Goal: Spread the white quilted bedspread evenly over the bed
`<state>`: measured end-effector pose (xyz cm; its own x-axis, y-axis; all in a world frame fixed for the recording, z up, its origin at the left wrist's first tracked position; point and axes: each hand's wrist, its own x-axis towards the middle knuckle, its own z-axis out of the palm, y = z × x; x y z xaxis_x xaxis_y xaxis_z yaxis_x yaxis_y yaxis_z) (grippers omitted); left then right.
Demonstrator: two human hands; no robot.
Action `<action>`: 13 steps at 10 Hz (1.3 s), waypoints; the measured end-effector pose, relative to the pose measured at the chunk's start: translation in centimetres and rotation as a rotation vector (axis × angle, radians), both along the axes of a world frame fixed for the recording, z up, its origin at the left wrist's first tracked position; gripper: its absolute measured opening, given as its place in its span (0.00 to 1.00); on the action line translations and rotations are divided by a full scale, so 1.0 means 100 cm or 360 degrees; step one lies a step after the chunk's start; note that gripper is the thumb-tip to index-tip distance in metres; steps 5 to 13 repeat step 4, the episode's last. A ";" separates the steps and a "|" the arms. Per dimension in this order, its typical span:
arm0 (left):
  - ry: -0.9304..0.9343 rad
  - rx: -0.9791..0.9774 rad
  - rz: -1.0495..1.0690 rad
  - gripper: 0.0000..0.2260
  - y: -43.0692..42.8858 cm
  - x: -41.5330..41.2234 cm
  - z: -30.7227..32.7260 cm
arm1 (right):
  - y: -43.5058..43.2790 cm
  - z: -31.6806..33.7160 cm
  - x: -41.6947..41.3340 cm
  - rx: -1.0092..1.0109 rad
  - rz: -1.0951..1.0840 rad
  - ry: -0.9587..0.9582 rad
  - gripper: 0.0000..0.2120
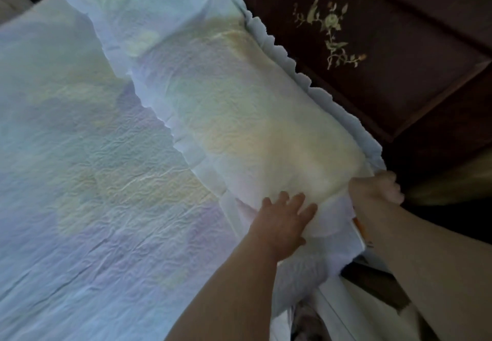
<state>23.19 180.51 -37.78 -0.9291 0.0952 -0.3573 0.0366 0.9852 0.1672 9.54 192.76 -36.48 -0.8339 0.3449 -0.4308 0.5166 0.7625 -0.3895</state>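
Pillow [239, 117] on bedspread [93, 194], headboard [386, 55] close behind; left hand [285, 223] flat on pillow's near end, right hand [378, 187] clenched round its corner frill.

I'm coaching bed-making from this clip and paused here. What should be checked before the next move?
1. Left hand flat on the near pillow: ok, fingers straight, pressing its end.
2. Right hand grip on that pillow's frilled corner: ok, fingers curled round the fabric.
3. Near pillow and far pillow in line along the headboard: ok.
4. Bedspread smooth: not ok, creases run across its middle.
5. Bedspread overhang at the sides: cannot tell, its edges are out of view.
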 end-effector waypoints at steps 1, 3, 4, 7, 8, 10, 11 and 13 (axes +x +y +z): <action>-0.0892 0.0023 0.0369 0.43 -0.004 0.016 -0.008 | -0.020 -0.001 0.005 0.0169 0.1033 0.0025 0.35; -0.0880 0.0262 0.0652 0.19 -0.042 0.014 0.008 | -0.072 -0.005 0.028 0.0352 0.1766 -0.0250 0.19; -0.0595 0.0116 0.0769 0.15 -0.064 0.012 0.022 | -0.091 0.008 0.040 0.0359 0.1838 0.0022 0.19; -0.0595 0.0116 0.0769 0.15 -0.064 0.012 0.022 | -0.091 0.008 0.040 0.0359 0.1838 0.0022 0.19; -0.0595 0.0116 0.0769 0.15 -0.064 0.012 0.022 | -0.091 0.008 0.040 0.0359 0.1838 0.0022 0.19; -0.0595 0.0116 0.0769 0.15 -0.064 0.012 0.022 | -0.091 0.008 0.040 0.0359 0.1838 0.0022 0.19; -0.0595 0.0116 0.0769 0.15 -0.064 0.012 0.022 | -0.091 0.008 0.040 0.0359 0.1838 0.0022 0.19; -0.0595 0.0116 0.0769 0.15 -0.064 0.012 0.022 | -0.091 0.008 0.040 0.0359 0.1838 0.0022 0.19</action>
